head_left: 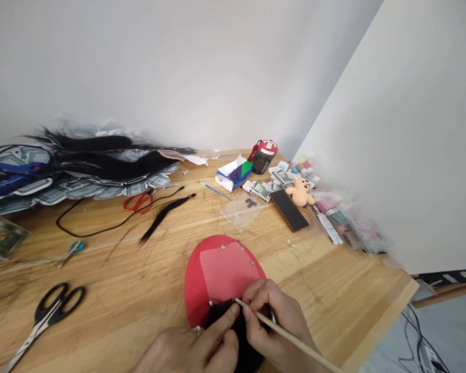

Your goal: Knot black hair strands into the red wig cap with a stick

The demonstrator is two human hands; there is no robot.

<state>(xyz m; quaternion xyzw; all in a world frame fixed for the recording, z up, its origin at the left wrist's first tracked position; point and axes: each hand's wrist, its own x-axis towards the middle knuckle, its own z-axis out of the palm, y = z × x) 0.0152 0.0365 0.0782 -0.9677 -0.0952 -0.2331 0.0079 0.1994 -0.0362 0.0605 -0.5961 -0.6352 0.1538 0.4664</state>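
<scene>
A red oval pad (193, 269) lies at the table's near middle, with a paler pink sheet (221, 269) pinned on it by several round-headed pins. Black hair (238, 336) covers its near end, running down between my hands. My left hand (202, 342) rests on this hair, index finger stretched towards the hair's upper edge and the other fingers curled. Pinched in my right hand (275, 316) is a thin wooden stick (291, 339), slanting down to the right. Its tip meets the hair's edge beside my left index fingertip; any fine point there is too small to see.
Black-handled scissors (48, 316) lie at left. Farther back are red-handled scissors (139, 202), a small hair bundle (165, 217), long black hair (112, 165), a tissue pack (235, 173), a phone (289, 210) and a plush toy (301, 191). The table edge (388, 321) drops off at right.
</scene>
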